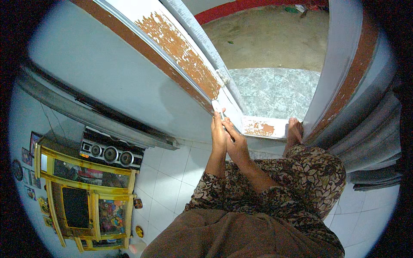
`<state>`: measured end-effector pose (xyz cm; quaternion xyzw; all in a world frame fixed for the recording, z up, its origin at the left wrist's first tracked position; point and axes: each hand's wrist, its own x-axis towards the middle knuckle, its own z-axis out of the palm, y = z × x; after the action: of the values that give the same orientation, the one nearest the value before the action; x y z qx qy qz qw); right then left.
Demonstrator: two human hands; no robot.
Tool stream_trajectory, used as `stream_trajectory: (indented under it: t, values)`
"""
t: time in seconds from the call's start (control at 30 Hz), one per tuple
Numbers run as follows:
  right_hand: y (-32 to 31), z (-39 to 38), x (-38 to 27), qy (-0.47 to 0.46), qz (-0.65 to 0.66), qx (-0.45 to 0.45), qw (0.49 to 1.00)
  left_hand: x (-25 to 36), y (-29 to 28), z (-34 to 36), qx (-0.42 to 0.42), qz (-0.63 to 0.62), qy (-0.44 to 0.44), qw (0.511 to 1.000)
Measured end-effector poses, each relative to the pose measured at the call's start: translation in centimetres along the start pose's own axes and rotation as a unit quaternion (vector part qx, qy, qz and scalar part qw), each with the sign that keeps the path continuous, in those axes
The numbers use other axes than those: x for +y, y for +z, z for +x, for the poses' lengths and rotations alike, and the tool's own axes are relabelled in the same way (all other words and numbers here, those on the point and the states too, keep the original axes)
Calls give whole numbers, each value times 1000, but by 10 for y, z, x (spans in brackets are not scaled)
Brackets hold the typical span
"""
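Close together at the inner edge of a door frame [183,49], my left hand [218,135] and my right hand [236,144] are closed on a slim scraper [216,105] with a pale, flat end. Most of its handle is hidden by my fingers. The scraper's tip touches the frame at the lower end of a long patch where white paint is flaked off and brown shows. White paint still covers the strip just below that spot. My left fingers lie almost straight along the tool, while the right ones curl around from the other side.
A low sill [264,127] with a smaller flaked patch crosses the doorway beside my bare foot [294,131]. Grey tiles [275,88] lie beyond it. A grey curtain [365,137] hangs at right. A yellow cabinet [88,187] and a speaker unit [111,152] stand at left.
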<state>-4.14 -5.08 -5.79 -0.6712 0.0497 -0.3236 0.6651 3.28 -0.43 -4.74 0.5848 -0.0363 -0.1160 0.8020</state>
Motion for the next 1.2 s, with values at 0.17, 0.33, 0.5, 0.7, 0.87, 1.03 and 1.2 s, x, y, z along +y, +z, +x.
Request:
stream_trajectory:
  t: [0.17,0.33,0.5,0.7,0.87,1.03,1.2]
  values:
    - [-1,1,2,24,-12,-25,999,3,4,-3,22,36,4,999]
    - [1,3,4,-17,-24,-11,1000,5,3,-3,24,28,-8,999]
    - [-2,13,2,56,-15,-45,997,10,11,6,49,-5,-55,997]
    - [0,14,-1,14,-1,7,1000,10,13,10,44,33,-32,998]
    - [5,3,-4,74,27,-8,997,9,1,3,11,52,-24,998]
    - [5,8,1,66,-13,1,998,2,2,10,18,56,-25,998]
    - [11,6,7,73,-14,8,997,-7,-10,16,-23,37,-47,998]
